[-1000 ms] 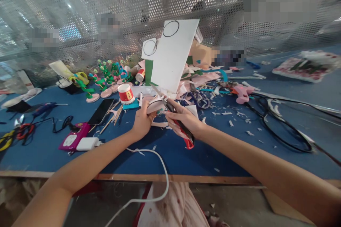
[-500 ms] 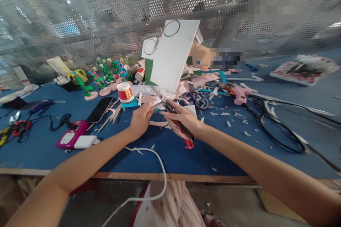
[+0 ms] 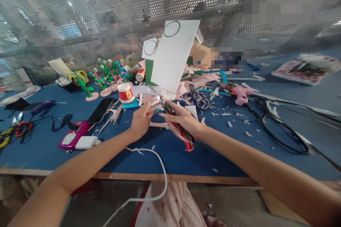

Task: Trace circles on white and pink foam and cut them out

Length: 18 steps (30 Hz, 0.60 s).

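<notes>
My right hand (image 3: 185,118) is wrapped round scissors with black and red handles (image 3: 189,145). Their blades point up and left, close to the fingertips of my left hand (image 3: 141,118). That left hand is closed in a pinch on a small pale piece of card (image 3: 154,105), partly covered by the fingers. Just beyond the blades a large white board (image 3: 173,56) leans up, with a circle drawn near its top. A smaller white card with a circle (image 3: 150,47) and a green piece (image 3: 149,72) stand at its left edge.
Left of my hands are a red-and-white paper cup (image 3: 125,94), a phone (image 3: 101,110), a magenta power box (image 3: 74,135) and several green craft plants (image 3: 92,95). A pink glue gun (image 3: 242,95) with a black cord lies right, among paper scraps. A white cable (image 3: 162,170) hangs over the edge.
The view has shifted very slightly. Both hands stay almost where they were, with the scissors and the card piece still held close together.
</notes>
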Motion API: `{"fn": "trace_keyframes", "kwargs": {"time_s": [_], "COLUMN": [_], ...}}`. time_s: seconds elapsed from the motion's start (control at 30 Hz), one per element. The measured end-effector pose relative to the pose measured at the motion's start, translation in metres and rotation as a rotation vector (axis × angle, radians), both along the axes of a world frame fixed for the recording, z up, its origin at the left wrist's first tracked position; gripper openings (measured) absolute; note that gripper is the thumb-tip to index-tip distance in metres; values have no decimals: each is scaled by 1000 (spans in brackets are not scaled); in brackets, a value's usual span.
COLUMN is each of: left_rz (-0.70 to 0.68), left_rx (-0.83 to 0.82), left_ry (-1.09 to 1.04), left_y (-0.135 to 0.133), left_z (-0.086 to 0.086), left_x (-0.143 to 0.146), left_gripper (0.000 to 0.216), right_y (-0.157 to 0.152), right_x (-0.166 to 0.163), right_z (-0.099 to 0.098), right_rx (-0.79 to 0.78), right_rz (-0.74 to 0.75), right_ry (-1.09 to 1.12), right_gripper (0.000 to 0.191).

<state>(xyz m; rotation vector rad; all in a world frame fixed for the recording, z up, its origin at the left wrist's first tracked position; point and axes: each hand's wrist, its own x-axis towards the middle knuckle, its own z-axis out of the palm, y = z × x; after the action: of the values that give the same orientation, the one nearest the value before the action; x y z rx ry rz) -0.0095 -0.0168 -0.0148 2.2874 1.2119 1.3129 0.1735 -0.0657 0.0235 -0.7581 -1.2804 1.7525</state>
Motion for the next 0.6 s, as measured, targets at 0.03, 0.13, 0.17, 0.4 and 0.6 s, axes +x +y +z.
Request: {"fn": "trace_keyframes", "kwargs": {"time_s": [0.03,0.13,0.17,0.4,0.6], "left_rz": [-6,-5,-4,49,-81], "left_rx": [3,-48,-74,-300,-423], "left_ry": [11,-11,-41,-431,-647], "left_y": [0,-1,-1,11,14], "left_z": [-1,1,3,2,1], "left_x": [0,2,2,4,5], "left_gripper": [26,29,30,33,42], "right_y": [0,0,0,4,2], "right_x": [0,-2,-2,0,-1], "right_z": [0,1,1,7,4], "right_rx": [4,-12,-27,-142,-154], "right_rz": [5,-14,-34,-68,-20], "right_ry": [7,57,80,142,137], "right_gripper": [83,78,77,41,50]}}
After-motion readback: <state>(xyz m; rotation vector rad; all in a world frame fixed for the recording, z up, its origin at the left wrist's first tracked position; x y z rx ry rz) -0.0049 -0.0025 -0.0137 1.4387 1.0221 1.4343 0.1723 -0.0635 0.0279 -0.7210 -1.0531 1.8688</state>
